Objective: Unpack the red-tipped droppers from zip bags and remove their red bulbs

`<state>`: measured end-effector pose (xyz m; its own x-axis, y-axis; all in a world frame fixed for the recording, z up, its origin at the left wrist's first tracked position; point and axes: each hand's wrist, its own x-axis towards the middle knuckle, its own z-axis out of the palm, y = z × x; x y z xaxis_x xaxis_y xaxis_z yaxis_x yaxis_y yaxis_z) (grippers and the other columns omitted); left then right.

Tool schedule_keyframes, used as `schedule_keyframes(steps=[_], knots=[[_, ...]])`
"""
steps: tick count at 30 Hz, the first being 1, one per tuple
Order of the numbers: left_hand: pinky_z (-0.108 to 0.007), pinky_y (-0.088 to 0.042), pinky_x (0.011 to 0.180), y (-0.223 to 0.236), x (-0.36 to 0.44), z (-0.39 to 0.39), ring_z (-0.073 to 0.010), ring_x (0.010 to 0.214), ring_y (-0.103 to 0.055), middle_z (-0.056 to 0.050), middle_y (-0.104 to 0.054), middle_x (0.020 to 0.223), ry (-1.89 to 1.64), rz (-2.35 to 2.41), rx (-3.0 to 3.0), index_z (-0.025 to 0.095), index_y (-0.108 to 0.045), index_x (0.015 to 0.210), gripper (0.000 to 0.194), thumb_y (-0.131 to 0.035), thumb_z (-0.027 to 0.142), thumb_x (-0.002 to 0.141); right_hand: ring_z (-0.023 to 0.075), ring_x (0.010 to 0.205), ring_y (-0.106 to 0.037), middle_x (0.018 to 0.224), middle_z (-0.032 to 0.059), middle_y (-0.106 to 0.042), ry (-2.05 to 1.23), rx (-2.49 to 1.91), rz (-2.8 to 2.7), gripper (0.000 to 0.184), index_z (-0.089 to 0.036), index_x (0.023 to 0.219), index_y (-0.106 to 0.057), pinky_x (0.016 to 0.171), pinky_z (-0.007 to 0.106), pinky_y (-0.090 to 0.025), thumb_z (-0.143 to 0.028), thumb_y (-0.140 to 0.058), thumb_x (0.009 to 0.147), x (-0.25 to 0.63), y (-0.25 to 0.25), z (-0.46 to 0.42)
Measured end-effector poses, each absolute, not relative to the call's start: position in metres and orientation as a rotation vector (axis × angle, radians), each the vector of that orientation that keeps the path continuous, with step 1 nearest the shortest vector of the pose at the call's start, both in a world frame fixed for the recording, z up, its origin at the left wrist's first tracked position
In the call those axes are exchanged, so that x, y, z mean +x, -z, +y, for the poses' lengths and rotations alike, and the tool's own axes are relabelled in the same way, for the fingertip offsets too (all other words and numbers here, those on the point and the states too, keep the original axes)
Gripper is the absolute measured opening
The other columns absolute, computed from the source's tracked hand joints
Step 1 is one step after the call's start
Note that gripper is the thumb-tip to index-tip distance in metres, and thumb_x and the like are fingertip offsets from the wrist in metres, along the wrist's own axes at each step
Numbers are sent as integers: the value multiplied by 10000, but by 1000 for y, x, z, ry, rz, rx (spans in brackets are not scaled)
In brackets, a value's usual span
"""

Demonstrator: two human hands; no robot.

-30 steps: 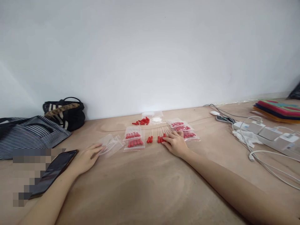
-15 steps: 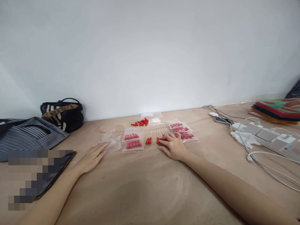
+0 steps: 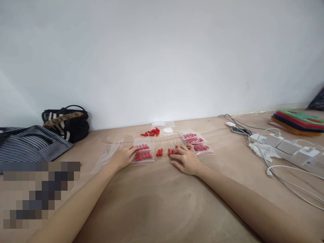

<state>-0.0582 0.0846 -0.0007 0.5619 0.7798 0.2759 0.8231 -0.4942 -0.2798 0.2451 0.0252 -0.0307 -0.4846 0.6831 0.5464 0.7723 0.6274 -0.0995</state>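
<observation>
Over the desk [image 3: 141,209], right hand [image 3: 186,161] is nearer the droppers [image 3: 169,152], fingers loosely spread on their red ends, stems pointing away. Left hand [image 3: 123,157] touches bags [image 3: 144,161] at its right, pinch unclear.

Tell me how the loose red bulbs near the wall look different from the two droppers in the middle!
The loose red bulbs show no stems; the two droppers have thin, pale stems. The loose red bulbs lie jumbled, while the two droppers lie side by side. Both have bright red parts and lie on the table.
</observation>
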Motion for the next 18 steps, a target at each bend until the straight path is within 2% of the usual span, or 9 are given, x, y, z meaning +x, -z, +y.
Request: schedule_keyframes(steps=[5, 9, 13, 15, 18], knots=[[-283, -441, 588, -3, -53, 89, -198, 706, -611, -75, -665, 849, 404, -1214, -2216, 170, -637, 861, 252, -389, 195, 828, 180, 883, -452, 952, 45, -594, 222, -1100, -2301, 241, -258, 984, -613, 813, 393, -190, -364, -458, 833, 245, 31, 26], [-271, -432, 598, -19, -30, 64, -171, 653, -589, -59, -651, 742, 651, -929, -2091, 158, -628, 850, 223, -406, 158, 835, 160, 848, -476, 899, 31, -597, 212, -1064, -2210, 185, -246, 934, -623, 822, 377, -204, -281, -487, 813, 246, 34, 18], [-245, -426, 556, -16, 4, 10, -143, 615, -565, -41, -626, 695, 639, -590, -2221, 150, -615, 842, 211, -408, 109, 838, 151, 816, -491, 859, 25, -596, 136, -1063, -2160, 174, -223, 928, -600, 821, 359, -231, -283, -525, 782, 249, 35, 1], [-236, -393, 469, -5, 20, -19, -130, 518, -524, -21, -582, 593, 618, -480, -2309, 156, -612, 800, 257, -372, 68, 831, 151, 798, -493, 836, 21, -597, 66, -1049, -2198, 205, -212, 928, -583, 821, 357, -243, -325, -552, 759, 250, 33, -7], [-249, -398, 438, 9, 36, -49, -144, 522, -526, -34, -573, 589, 480, -512, -2533, 166, -610, 818, 283, -341, 83, 836, 151, 784, -493, 803, 14, -604, -34, -984, -2297, 232, -217, 945, -580, 808, 349, -260, -345, -564, 752, 252, 30, -15]])
